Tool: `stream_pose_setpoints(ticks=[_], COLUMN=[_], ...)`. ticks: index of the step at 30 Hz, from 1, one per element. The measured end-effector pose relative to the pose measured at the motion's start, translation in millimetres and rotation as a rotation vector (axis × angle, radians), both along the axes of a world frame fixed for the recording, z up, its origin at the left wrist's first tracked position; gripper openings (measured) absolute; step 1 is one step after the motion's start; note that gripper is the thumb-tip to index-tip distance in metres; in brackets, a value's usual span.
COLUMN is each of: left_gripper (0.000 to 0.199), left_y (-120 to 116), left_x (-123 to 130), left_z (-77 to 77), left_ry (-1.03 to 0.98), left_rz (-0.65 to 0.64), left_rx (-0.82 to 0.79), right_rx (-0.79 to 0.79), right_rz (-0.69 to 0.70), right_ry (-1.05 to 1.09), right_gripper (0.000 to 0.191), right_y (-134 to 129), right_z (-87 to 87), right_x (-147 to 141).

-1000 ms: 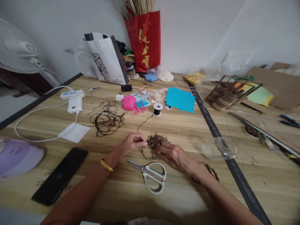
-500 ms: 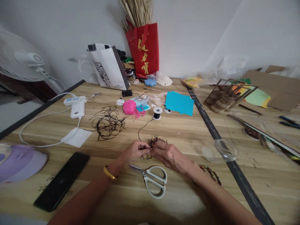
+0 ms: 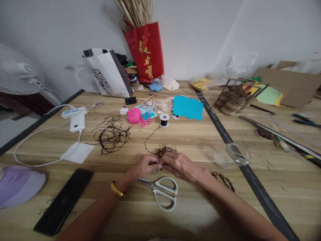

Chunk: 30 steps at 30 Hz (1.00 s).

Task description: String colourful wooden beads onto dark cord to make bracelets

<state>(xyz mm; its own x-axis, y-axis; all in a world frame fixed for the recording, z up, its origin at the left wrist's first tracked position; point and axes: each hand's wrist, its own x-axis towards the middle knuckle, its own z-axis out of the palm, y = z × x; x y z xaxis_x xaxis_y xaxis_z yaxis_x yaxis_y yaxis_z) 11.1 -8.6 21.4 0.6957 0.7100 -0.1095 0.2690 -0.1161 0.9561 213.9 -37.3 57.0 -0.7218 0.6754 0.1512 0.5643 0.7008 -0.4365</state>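
My left hand [image 3: 147, 165] and my right hand [image 3: 180, 165] meet with fingertips pinched together in front of a small pile of multicoloured beads [image 3: 164, 149]. Part of a string of beads [image 3: 159, 170] shows beneath the fingertips, at my left hand's grip. What the right fingertips pinch is hidden. From a white spool [image 3: 164, 117], a black cord [image 3: 147, 137] runs to the beads by my left hand. Scissors with pale handles [image 3: 165, 192] lie just below the hands. A finished-looking bead loop [image 3: 227, 180] rests beside my right forearm.
Left are tangled black cords [image 3: 112, 134], a black phone [image 3: 64, 201] and a white power bank [image 3: 77, 122]. Behind are pink yarn [image 3: 134, 115], blue sheets [image 3: 188, 107] and a red bag [image 3: 146, 53]. Right stand a clear round container [image 3: 238, 154] and a woven basket [image 3: 229, 100].
The camera view has shifted slightly, moving most background things leftward. My hands stay together at the beads, with small finger movements; less of the bead string shows below them.
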Motion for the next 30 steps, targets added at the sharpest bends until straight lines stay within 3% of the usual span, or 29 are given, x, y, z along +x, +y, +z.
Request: stream_pose_setpoints(ticks=[6, 14, 21, 27, 30], left_gripper=[0.026, 0.029, 0.035, 0.032, 0.029], left_y=[-1, 4, 6, 9, 10], left_x=[4, 5, 9, 12, 14], left_z=[7.4, 7.7, 6.7, 11.8, 9.4], left_ry=[-0.01, 0.027, -0.025, -0.127, -0.168], left_rz=[-0.059, -0.054, 0.016, 0.181, 0.224], left_rx=[-0.011, -0.081, -0.157, -0.233, -0.234], right_rx=[-0.075, -0.023, -0.004, 0.024, 0.009], right_rz=[0.02, 0.007, 0.023, -0.128, -0.134], right_ry=[0.04, 0.004, 0.06, 0.203, 0.242], right_gripper=[0.012, 0.014, 0.011, 0.012, 0.012], right_y=[0, 3, 7, 9, 11], right_z=[4.5, 13.1, 10.1, 7.6, 5.6], right_x=[3, 6, 11, 13, 13])
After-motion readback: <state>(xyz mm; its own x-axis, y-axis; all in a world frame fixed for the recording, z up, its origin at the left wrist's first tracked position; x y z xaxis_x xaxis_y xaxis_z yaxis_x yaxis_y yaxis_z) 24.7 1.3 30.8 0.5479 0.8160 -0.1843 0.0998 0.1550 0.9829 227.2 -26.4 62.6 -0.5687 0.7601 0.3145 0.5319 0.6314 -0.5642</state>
